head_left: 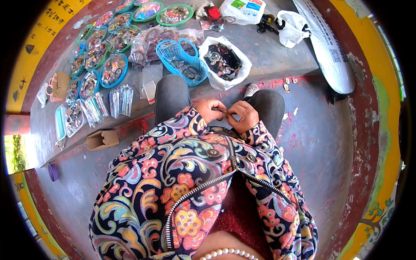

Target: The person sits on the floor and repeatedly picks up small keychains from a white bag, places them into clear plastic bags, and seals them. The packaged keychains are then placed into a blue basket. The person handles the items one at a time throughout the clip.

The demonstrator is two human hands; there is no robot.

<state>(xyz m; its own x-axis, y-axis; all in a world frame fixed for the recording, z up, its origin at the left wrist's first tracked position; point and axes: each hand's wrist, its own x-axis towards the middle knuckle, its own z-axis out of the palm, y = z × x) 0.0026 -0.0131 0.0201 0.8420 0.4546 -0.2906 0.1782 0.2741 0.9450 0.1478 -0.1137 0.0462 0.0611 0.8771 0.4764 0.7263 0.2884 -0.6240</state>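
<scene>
Here, between left hand [209,111] and right hand [244,117]: a slim dark piece [219,110] (indistinct).

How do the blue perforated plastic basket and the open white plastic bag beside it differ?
The blue perforated plastic basket has latticed walls; the open white plastic bag has solid, creased ones. The basket has a blue loop at one side; the bag shows none. The basket's contents are sparse; the bag's are heaped. Both are open-topped.

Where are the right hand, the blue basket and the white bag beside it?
Right hand [244,117]: head view, on the back of the hand.
Blue basket [198,65]: head view, on its side wall.
White bag [221,82]: head view, on its near outer side.
</scene>
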